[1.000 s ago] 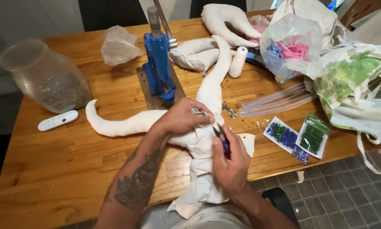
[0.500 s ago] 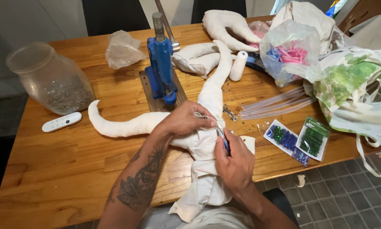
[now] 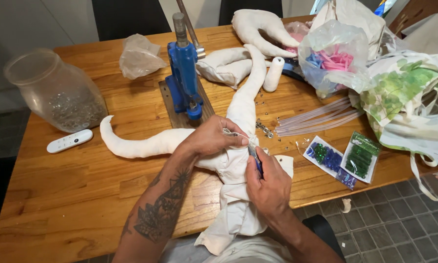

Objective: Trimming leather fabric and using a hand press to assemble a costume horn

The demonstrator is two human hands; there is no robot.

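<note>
At the far left of the wooden counter (image 3: 58, 195) a clear glass jar (image 3: 55, 90) is seen lying tilted, and a small white remote (image 3: 69, 140) is placed just beside it. A crumpled clear bag (image 3: 140, 56) is found behind, near a blue hand press (image 3: 184, 73) that is mounted upright on a dark base plate.

In the middle, a long stuffed white fabric piece (image 3: 146, 143) is laid across the counter, and its loose cloth end is hung over the front edge. The fabric is pinched by the left hand (image 3: 214, 139), whose grip is closed on a fold of it near the fingertips. Just beside, the right hand (image 3: 270, 185) is closed around a small dark blue tool (image 3: 256, 158), whose tip is held against the same fold.

Small metal studs (image 3: 265, 129) are scattered close by. A white thread spool (image 3: 273, 74) is stood behind them. Further right, clear thin tubes (image 3: 321, 117) and packets of blue and green beads (image 3: 343, 158) are laid, and bulky plastic bags (image 3: 375, 73) are piled at the right end.
</note>
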